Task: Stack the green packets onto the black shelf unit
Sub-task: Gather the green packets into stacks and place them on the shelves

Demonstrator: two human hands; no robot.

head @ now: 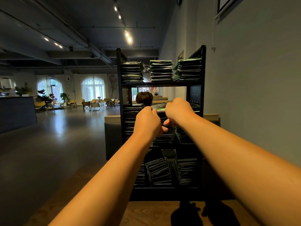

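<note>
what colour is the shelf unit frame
Black, clearest in the head view: shelf unit.

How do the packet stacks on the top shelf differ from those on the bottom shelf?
The top-shelf stacks lie flat in three separate piles, green edges catching light. The bottom-shelf stacks lean and slump against each other, looking almost black in shadow. Both sit on the same black shelf unit.

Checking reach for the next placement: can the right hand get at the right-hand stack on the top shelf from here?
Probably yes. The right hand is at the middle shelf, and the top-shelf right stack sits above it with its front open; nothing blocks the way up.
</note>
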